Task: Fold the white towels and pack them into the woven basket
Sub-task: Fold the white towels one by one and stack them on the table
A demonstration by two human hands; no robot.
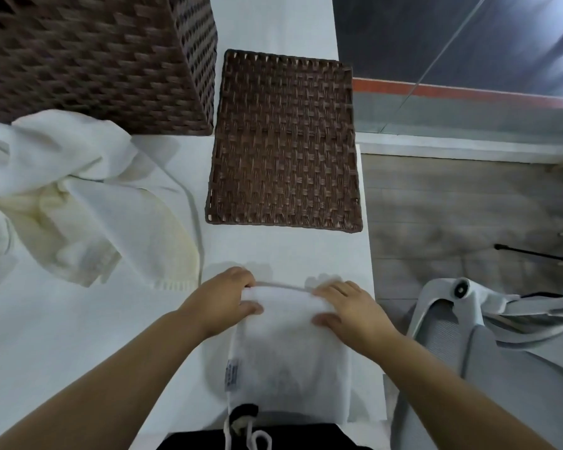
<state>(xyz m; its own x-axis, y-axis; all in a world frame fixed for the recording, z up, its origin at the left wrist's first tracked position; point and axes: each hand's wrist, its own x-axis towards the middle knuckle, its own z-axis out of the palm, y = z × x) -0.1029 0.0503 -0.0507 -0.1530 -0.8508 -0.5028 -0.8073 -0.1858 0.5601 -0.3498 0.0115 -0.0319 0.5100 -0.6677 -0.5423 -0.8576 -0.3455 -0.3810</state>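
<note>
Your white table (pixel 78 336) fills most of the view, w/ the big dark woven basket (pixel 95 60) at its far left corner. Just right of it the flat woven lid (pixel 283 141) lies on the table, apart from the basket. A heap of unfolded white towels (pixel 78 196) sits at the left, touching the basket's near side. Nearest you is the folded white towel (pixel 290 358), lying flat at the table's near edge – small label on its left side. Your left hand (pixel 221 303) grips its far left corner, thumb on top, fingers curled over the far edge. Your right hand (pixel 348 310) presses the far right corner – fingers fairly straight, thumb on the cloth. A grey chair (pixel 501 368) stands off to your right.
</note>
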